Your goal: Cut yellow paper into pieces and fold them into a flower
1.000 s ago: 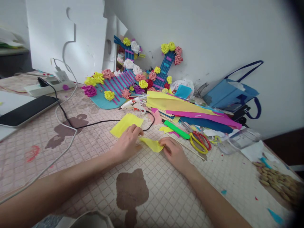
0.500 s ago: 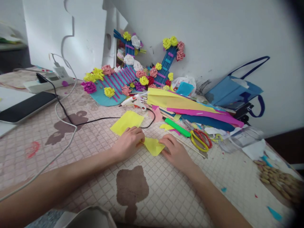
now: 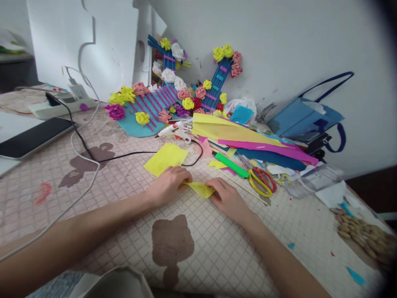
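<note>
A small piece of yellow crepe paper (image 3: 201,189) is stretched between my hands, its upper edge folded or rolled. My left hand (image 3: 169,184) pinches its left end, fingers closed. At the other end, my right hand (image 3: 228,196) grips the paper between thumb and fingers. Just beyond my left hand lies a flat yellow paper sheet (image 3: 167,158). A green utility knife (image 3: 232,165) and scissors with yellow and red handles (image 3: 262,182) rest beyond my right hand. Behind them sits a white glue gun (image 3: 176,130).
Paper-flower-covered blue guitar shapes (image 3: 151,107) lean at the back. Folded coloured paper (image 3: 242,134) and a blue bag (image 3: 305,116) stand along the wall. A power strip (image 3: 62,105), cables and a tablet-like device (image 3: 34,136) are on the left; peanuts (image 3: 361,234) lie at right.
The yellow paper between my hands has become narrower as its lower part folded up. My hands have stayed in nearly the same place, both still gripping it.
</note>
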`<state>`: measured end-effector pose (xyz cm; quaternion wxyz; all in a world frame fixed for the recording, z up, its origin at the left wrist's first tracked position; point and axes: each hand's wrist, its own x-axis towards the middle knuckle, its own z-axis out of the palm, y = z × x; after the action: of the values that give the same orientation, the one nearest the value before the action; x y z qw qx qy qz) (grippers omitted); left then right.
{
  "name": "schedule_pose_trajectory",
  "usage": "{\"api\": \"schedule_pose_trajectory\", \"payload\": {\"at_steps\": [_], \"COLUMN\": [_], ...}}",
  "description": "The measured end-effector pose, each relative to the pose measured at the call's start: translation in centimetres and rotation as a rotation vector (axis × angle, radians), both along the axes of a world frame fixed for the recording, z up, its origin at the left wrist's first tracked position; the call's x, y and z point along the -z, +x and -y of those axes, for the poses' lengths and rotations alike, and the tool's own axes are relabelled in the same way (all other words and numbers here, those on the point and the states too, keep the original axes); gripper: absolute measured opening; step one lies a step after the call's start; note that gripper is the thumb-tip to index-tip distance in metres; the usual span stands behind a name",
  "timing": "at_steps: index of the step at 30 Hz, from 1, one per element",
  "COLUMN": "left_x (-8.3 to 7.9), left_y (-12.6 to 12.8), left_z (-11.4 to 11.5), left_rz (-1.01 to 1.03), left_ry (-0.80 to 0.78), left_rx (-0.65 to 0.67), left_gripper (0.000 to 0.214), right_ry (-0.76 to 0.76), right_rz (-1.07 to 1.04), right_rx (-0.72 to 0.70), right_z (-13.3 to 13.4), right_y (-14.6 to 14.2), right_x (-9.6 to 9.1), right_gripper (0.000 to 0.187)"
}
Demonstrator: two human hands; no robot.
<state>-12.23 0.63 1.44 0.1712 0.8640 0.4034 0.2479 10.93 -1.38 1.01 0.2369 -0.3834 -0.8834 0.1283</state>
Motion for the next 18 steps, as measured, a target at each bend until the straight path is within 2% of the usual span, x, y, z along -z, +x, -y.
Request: {"api": "schedule_pose_trajectory", "payload": {"at_steps": [8, 14, 18], "left_x": [-0.19, -0.29, -0.40], "left_y": [0.03, -0.28, -0.34], "left_z": [-0.12, -0.30, -0.41], "left_rz": [0.046, -0.001, -0.047], "left_ry": [0.024, 0.157, 0.228], "left_rx": [-0.036, -0.020, -0.010], "left_gripper": [0.011, 0.010, 0.011], "right_ry": [0.027, 0.020, 0.073], "right_rz": [0.006, -0.046, -0.065], "right_rx": [0.039, 0.042, 0.046], "right_z": [0.02, 0.22, 0.04], "right_y": [0.13, -0.11, -0.04], "right_x": [0.28, 0.09, 0.16], "right_gripper": [0.030, 0.025, 0.018]}}
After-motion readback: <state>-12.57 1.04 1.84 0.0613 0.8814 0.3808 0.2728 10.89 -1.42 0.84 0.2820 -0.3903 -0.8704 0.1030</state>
